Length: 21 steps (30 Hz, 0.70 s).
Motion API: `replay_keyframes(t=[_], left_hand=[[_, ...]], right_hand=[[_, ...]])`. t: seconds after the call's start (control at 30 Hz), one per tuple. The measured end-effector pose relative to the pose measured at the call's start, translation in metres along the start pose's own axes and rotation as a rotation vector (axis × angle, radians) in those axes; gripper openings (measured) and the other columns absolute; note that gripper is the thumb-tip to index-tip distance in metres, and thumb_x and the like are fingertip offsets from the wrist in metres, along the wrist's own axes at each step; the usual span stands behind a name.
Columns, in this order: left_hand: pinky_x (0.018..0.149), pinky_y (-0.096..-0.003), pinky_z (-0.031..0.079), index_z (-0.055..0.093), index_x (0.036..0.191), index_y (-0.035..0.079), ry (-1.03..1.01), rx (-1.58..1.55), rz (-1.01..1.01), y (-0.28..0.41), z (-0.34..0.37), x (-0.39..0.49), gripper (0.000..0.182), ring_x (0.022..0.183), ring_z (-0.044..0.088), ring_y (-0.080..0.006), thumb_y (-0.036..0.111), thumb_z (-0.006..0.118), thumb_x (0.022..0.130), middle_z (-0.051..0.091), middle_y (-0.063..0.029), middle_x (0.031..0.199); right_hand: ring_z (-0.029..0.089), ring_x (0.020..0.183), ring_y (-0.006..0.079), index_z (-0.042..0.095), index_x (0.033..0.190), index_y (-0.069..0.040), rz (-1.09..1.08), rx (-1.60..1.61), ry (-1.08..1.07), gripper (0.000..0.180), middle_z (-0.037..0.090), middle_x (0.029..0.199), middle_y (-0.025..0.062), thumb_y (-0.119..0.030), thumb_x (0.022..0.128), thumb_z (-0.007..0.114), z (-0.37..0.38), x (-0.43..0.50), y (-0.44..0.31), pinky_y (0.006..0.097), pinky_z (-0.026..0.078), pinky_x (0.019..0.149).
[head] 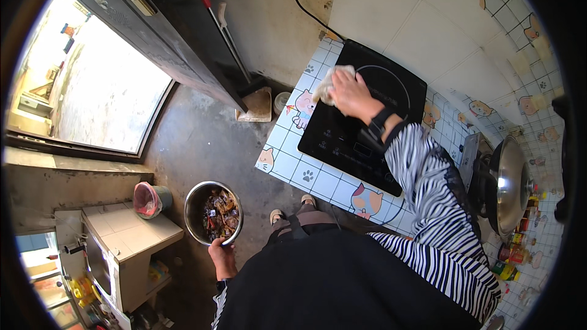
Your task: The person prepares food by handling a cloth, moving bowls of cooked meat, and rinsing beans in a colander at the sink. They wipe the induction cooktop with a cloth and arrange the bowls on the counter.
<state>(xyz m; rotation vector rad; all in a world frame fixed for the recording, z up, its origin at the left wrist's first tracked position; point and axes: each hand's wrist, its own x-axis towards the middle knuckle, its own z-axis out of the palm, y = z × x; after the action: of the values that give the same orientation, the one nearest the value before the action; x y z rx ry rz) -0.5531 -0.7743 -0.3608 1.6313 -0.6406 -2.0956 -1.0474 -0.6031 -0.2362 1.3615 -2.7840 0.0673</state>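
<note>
A light-coloured cloth [323, 88] lies bunched beneath my right hand [352, 94], which presses it onto the left edge of a black induction cooktop [339, 123]. Part of the cloth reaches past that edge, over the cat-patterned counter covering [289, 146]. My left hand [222, 256] grips the rim of a round stainless steel bowl [195, 220] and holds it out over the floor. Inside the bowl are mixed brown food scraps [220, 215] with some red pieces. A dark band is on each wrist.
To the right, a lidded wok [506, 188] sits on a stove near several bottles [518, 252]. A broom [236, 55] and dustpan [257, 104] stand by the open door [169, 32]. A lined bin [149, 199] rests on the tiled sink counter [128, 229]. A black cable [312, 13] runs to the cooktop.
</note>
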Motion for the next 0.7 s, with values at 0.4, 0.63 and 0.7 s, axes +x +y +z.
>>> replay_keyframes(t=[0.4,0.63,0.7], left_hand=[[0.043,-0.0290,0.042,0.052,0.085,0.002,0.007,0.044,-0.037,-0.006,0.007,0.006,0.017,0.055,0.055,-0.0205,0.009,0.048,0.070,0.057,-0.0072,0.067],[0.044,-0.0287,0.042,0.051,0.088,0.000,0.047,0.089,-0.020,-0.002,0.004,-0.011,0.019,0.057,0.056,-0.0207,0.008,0.047,0.071,0.058,-0.0076,0.068],[0.044,-0.0288,0.042,0.052,0.087,0.000,0.044,0.090,-0.020,-0.003,-0.002,-0.008,0.018,0.057,0.056,-0.0210,0.008,0.047,0.071,0.057,-0.0082,0.068]], right_hand=[[0.036,0.117,0.0364,0.044,0.114,0.008,-0.102,-0.018,0.239,0.044,0.041,0.123,0.0240,-0.025,0.085,0.043,0.046,0.042,0.061,0.0462,0.034,0.094],[0.044,0.107,0.0345,0.050,0.105,0.005,0.370,-0.161,0.087,0.042,0.050,0.111,0.0208,-0.031,0.086,0.042,0.054,0.030,0.181,0.0435,0.035,0.091],[0.042,0.110,0.0353,0.048,0.109,0.007,0.555,-0.168,0.015,0.048,0.047,0.117,0.0228,-0.035,0.088,0.039,0.038,-0.007,0.198,0.0418,0.032,0.095]])
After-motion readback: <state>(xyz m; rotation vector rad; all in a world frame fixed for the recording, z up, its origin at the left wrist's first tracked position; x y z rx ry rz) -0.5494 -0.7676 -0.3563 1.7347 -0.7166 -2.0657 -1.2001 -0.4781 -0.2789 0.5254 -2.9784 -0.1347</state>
